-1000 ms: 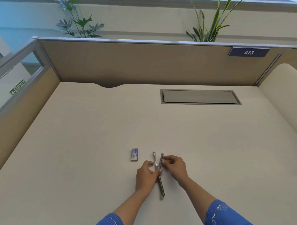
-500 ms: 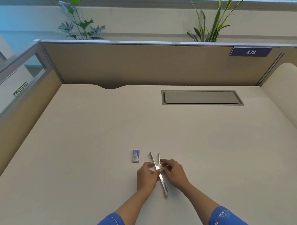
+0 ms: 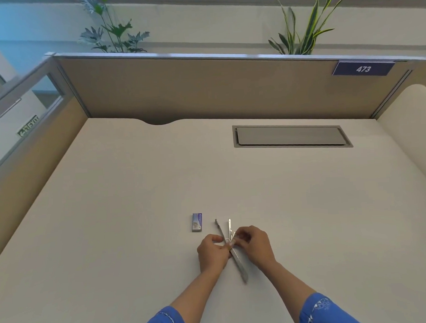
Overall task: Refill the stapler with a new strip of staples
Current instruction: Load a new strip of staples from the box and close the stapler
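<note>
I see both hands on the opened stapler (image 3: 238, 260) (spread in a V) on the worktop (image 3: 111, 214): left hand (image 3: 212, 255) grasping its body, right hand (image 3: 253, 245) pinching at the arms; staple box (image 3: 197, 222) lies just beside.

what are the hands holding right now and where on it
Both hands, left and right, grip the opened metal stapler near its middle, where its two arms cross. The staple box lies untouched on the desk.

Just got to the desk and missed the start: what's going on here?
A person is refilling a stapler that lies swung open on the desk. The left hand steadies it while the right hand works at its channel, pinching something small. A small staple box sits just to the left, untouched.
</note>
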### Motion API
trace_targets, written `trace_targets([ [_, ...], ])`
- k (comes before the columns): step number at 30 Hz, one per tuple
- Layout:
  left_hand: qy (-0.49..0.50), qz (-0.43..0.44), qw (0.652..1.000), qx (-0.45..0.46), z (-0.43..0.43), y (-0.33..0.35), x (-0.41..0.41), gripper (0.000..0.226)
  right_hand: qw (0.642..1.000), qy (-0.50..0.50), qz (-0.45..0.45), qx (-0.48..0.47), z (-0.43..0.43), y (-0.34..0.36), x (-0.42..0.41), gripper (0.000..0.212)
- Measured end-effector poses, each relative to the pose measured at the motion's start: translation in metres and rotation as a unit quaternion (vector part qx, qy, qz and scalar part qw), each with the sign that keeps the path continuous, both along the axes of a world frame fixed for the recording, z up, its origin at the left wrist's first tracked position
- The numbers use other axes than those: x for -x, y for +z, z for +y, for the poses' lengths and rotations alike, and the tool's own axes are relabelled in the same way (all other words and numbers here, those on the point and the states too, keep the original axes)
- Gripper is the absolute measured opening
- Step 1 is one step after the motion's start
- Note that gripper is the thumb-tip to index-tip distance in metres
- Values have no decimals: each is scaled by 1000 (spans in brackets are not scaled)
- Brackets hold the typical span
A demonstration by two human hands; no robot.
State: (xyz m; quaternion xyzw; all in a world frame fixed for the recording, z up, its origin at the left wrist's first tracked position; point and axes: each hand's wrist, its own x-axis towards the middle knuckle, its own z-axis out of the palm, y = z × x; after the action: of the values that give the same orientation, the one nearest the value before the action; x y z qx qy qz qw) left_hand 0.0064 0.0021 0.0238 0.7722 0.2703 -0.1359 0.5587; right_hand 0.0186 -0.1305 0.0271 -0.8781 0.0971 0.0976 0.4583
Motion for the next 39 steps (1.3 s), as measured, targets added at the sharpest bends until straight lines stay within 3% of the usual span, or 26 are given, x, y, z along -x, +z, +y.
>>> trace_targets([
  [7,25,11,999,42,2,3,1,29,998,-40,-27,-37,-1,-2,2,26],
  [16,21,32,995,97,6,7,2,22,990,-53,-20,-125,0,0,1,17],
  [21,17,53,989,137,8,10,-1,45,992,-5,-11,-129,-1,7,-1,23],
  [27,-24,65,994,86,7,15,-10,67,994,20,-17,-108,-5,10,2,31],
  [35,-59,52,996,34,0,18,-19,40,995,-19,-9,-97,-15,0,19,28],
  [39,-53,47,997,28,-4,18,-20,37,995,-14,-26,-92,-22,-8,32,13],
])
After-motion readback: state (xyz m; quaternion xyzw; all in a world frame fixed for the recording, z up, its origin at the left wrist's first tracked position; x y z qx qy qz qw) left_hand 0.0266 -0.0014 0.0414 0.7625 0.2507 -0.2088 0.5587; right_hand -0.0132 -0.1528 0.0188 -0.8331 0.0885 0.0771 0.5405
